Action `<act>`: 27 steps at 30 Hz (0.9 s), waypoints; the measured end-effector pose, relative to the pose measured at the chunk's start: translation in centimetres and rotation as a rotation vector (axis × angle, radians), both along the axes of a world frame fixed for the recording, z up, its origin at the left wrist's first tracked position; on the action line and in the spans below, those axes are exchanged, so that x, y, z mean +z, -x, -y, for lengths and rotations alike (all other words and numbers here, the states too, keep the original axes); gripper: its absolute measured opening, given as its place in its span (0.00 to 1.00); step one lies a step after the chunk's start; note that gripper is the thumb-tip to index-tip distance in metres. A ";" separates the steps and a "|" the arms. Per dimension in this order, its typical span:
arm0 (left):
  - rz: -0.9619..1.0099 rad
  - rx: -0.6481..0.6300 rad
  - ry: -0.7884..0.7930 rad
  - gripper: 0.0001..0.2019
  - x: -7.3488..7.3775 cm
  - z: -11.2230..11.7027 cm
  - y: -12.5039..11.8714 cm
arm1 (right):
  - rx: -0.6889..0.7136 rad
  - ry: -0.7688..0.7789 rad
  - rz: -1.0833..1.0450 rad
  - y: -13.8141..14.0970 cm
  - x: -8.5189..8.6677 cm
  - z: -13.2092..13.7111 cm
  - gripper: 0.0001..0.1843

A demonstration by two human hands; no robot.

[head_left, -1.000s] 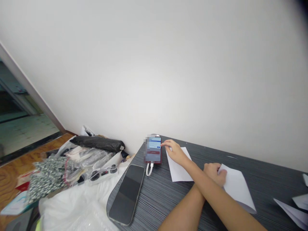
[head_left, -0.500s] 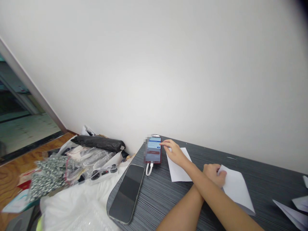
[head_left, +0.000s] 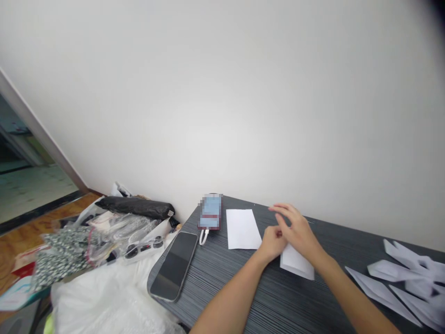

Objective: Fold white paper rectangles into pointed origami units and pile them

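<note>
A white sheet of paper (head_left: pixel 297 263), folded with layered edges, rests on the dark table beneath both hands. My left hand (head_left: pixel 272 243) is closed at its upper left corner, fingers curled; the grip itself is partly hidden. Over the paper's upper part is my right hand (head_left: pixel 296 231), fingers stretched out to the left and apart, holding nothing. A second white sheet (head_left: pixel 242 229) lies flat to the left of the hands.
A phone with a blurred screen (head_left: pixel 210 211) and white cable (head_left: pixel 203 237) stands near the wall. Another dark phone (head_left: pixel 174 266) lies at the table's left edge. Folded paper pieces (head_left: pixel 413 273) lie at the right. Bagged goods (head_left: pixel 135 232) sit beside the table.
My right hand has left the phone's screen and moved right, over the folded paper. My arms are no longer crossed. The view has turned right, showing more folded pieces.
</note>
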State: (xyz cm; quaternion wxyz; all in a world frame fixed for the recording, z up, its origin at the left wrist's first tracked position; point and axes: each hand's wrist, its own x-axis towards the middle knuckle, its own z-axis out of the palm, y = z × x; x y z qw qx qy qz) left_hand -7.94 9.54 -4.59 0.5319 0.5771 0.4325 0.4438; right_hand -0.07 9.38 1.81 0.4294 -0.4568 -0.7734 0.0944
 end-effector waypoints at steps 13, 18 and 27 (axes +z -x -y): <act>-0.205 0.025 -0.156 0.13 1.3 2.0 -3.2 | 0.053 0.489 -0.294 -11.7 -4.0 2.7 0.17; -0.220 -0.013 -0.178 0.13 1.6 2.0 -5.8 | 0.051 0.510 -0.489 -13.0 -4.9 3.1 0.16; -0.171 0.104 -0.225 0.12 1.9 2.5 -8.4 | -0.017 0.462 -0.586 -15.3 -4.6 3.8 0.15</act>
